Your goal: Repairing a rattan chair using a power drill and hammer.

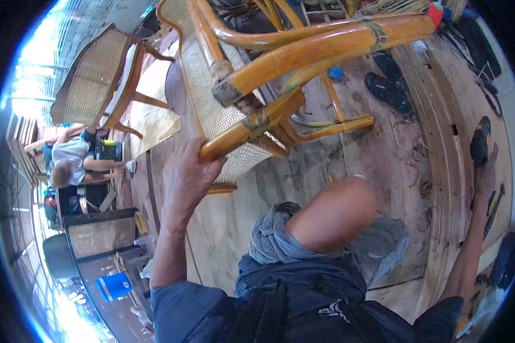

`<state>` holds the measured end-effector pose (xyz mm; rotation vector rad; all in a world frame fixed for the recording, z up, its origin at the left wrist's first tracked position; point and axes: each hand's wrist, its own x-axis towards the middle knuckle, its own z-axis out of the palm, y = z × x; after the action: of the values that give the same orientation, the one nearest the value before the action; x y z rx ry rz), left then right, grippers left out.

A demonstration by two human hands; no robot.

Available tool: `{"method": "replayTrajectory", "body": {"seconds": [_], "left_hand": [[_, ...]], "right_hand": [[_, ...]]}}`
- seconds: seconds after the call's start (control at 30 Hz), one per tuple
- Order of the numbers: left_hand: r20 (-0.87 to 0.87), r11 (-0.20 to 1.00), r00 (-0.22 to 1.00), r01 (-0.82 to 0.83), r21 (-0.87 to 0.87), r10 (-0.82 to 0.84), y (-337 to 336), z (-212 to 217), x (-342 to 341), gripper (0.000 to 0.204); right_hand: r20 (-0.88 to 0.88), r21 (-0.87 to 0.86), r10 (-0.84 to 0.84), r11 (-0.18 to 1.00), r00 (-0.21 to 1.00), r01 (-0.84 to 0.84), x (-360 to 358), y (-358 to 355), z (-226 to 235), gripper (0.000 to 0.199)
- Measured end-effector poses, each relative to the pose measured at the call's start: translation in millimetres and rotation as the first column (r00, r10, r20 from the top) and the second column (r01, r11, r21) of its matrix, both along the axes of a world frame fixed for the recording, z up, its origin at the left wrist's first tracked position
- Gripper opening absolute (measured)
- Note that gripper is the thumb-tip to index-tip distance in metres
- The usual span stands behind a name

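Fingers of left hand clenched around cane chair leg, chair tipped on floor at twelve o'clock. Right hand at three o'clock, fingers stretched open toward dark shoe.

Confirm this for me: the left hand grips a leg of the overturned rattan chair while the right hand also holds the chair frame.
Not quite. In the head view the left hand does grip a leg of the overturned rattan chair, but the right hand is off the chair, reaching out to the far right over the wooden floor.
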<state>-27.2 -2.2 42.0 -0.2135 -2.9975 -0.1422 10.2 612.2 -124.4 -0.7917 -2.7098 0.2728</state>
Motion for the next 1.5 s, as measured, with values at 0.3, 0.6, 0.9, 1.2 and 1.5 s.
{"method": "replayTrajectory", "body": {"seconds": [0.3, 0.6, 0.9, 1.2, 1.5], "left_hand": [[-0.394, 0.987, 0.917, -0.108, -0.120, 0.053, 51, -38, 7, 0.062], [-0.482, 0.989, 0.873, -0.125, -0.078, 0.072, 53, -48, 5, 0.061], [-0.505, 0.997, 0.862, -0.070, -0.024, 0.049, 48, -54, 5, 0.057], [-0.458, 0.993, 0.883, 0.115, -0.005, -0.104, 19, -41, 28, 0.056], [0.116, 0.905, 0.989, -0.130, 0.405, 0.090, 36, -121, 60, 0.041]], "right_hand": [[-0.070, -0.001, -0.043, 0.999, 0.997, 0.043, 35, -40, 6, 0.065], [-0.344, -0.083, 0.138, 0.981, 0.929, -0.176, 73, -71, 0, 0.066], [-0.319, -0.099, 0.103, 0.985, 0.942, -0.141, 84, -89, 4, 0.077], [-0.355, -0.096, 0.130, 0.980, 0.926, -0.175, 102, -110, 17, 0.073], [-0.150, -0.454, -0.106, 0.890, 0.983, 0.027, 116, -117, 26, 0.056]]}}
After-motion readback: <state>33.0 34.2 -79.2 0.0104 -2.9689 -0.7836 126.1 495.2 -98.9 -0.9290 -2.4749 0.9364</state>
